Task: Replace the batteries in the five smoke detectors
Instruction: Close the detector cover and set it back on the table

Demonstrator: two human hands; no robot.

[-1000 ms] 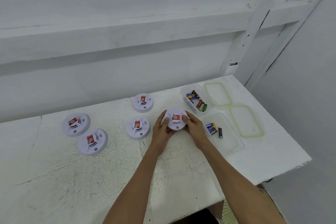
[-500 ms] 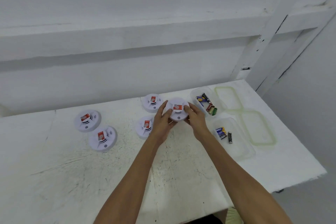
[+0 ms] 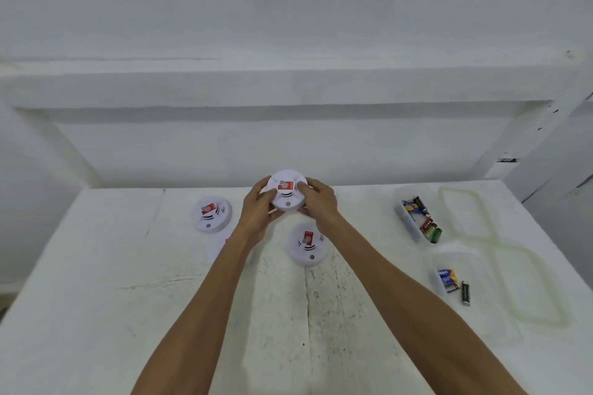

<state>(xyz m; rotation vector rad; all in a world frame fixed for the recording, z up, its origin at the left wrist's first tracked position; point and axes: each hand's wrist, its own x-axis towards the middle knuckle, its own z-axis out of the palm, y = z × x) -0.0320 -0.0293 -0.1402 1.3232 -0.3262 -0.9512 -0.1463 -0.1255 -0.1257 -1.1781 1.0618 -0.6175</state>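
Your forearms reach from near edge toward far middle of bench (image 3: 96,314). Your left hand (image 3: 256,213) and right hand (image 3: 319,202) both closed around rim of one smoke detector (image 3: 286,191), left and right sides, equally near; round, no long axis, red label up. Next likely twist to open. Second detector (image 3: 307,244) just nearer, third detector (image 3: 211,214) to left. Battery tubs (image 3: 414,218) well apart, right. White wall (image 3: 288,26) behind.

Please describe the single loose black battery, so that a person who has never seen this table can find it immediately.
Look at the right side of the white table, where two clear plastic containers lie. In the nearer container, beside a blue battery pack, lies the black battery. It is the only single, unwrapped, all-dark cell there.
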